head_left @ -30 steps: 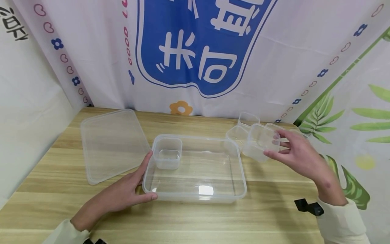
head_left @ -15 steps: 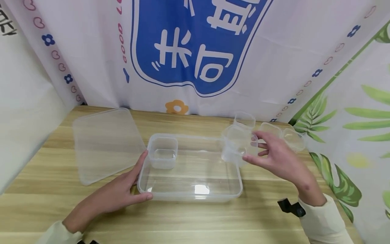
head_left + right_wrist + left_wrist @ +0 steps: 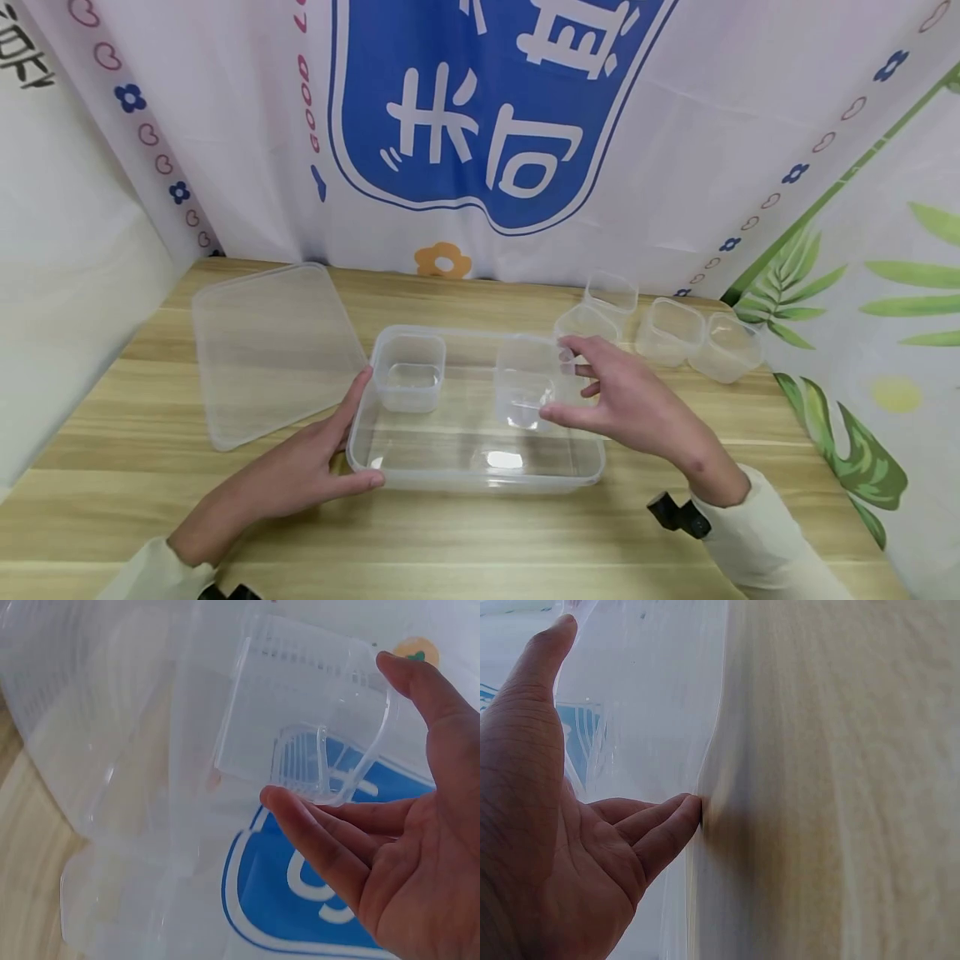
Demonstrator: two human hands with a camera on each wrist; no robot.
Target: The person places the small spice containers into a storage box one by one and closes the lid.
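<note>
A large clear rectangular plastic box (image 3: 480,482) stands on the wooden table, with one small clear container (image 3: 409,392) in its back left corner. My left hand (image 3: 303,471) rests against the box's left end, thumb over the front left corner and fingers along the side wall. In the left wrist view the fingertips (image 3: 690,806) touch that wall low down, close to the table. My right hand (image 3: 622,400) pinches a second small clear container (image 3: 521,375) between thumb and fingers, tilted above the box's right half. The right wrist view shows this container (image 3: 307,697) held near its rim.
Behind and right of the box stand several more small clear containers (image 3: 670,329). A flat translucent lid (image 3: 277,358) lies on the table to the left, its right edge near the box. A printed cloth (image 3: 465,242) hangs along the table's back edge.
My right hand has carried the small container leftward from the group at the right to over the large box. The left hand keeps its place at the box's left end.
</note>
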